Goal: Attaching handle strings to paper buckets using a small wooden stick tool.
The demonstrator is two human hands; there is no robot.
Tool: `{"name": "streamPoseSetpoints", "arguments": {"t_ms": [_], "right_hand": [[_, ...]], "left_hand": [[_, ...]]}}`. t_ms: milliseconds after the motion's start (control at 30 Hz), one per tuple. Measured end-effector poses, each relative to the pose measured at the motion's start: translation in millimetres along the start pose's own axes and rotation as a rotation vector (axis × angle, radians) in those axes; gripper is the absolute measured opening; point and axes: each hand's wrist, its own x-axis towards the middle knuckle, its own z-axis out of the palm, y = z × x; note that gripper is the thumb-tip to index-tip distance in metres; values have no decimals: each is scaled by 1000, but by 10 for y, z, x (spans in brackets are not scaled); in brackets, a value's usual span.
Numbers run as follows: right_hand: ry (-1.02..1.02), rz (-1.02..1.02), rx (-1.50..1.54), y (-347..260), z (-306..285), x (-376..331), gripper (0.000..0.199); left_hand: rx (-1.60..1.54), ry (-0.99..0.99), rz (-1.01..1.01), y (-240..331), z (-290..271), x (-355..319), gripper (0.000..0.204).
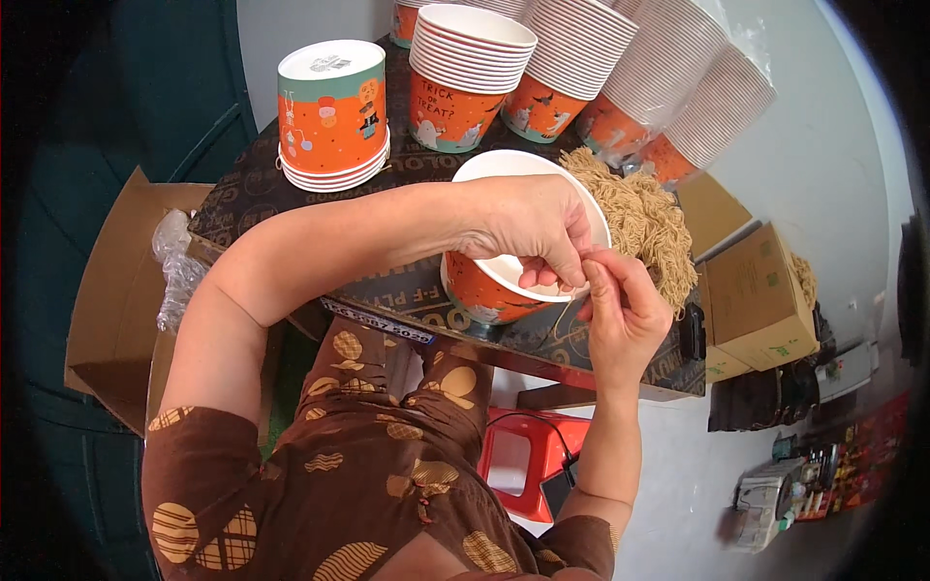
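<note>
An orange paper bucket with a white rim (492, 290) stands tilted at the table's near edge, its mouth facing up. My left hand (542, 225) reaches across that mouth, fingers pinched at the rim's right side. Just outside the rim, my right hand (625, 308) pinches with thumb and index finger close to the left fingertips. A thin tan cord (565, 312) runs from between the fingers and hangs down by the bucket. What exactly lies between the left fingertips is partly hidden.
A heap of tan cords (639, 218) lies right of the bucket on the dark table (387, 283). Behind rise nested bucket stacks (471, 82); upside-down buckets (332, 116) stand at left. Cardboard boxes (760, 300) flank the table. A red stool (528, 465) is below.
</note>
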Motion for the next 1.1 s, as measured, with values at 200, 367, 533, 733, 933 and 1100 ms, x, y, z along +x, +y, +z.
{"name": "streamPoseSetpoints", "arguments": {"t_ms": [200,367,533,733,933,1100], "right_hand": [[34,11,68,18,-70,18,12],[-68,-342,-257,-21,-274,24,19],[-143,-121,-238,-141,-226,-47,15],[-110,-150,-250,-122,-156,-42,12],[-69,-208,-259,-70,-114,-44,9],[-61,-202,-268,-113,-101,-72,9]], "left_hand": [[-9,-17,22,-22,2,43,10],[-31,-33,24,-21,3,41,11],[3,-22,41,-18,1,10,14],[23,-45,56,-3,6,34,14],[-4,-47,55,-20,1,33,13],[-19,-60,53,-49,-17,62,12]]}}
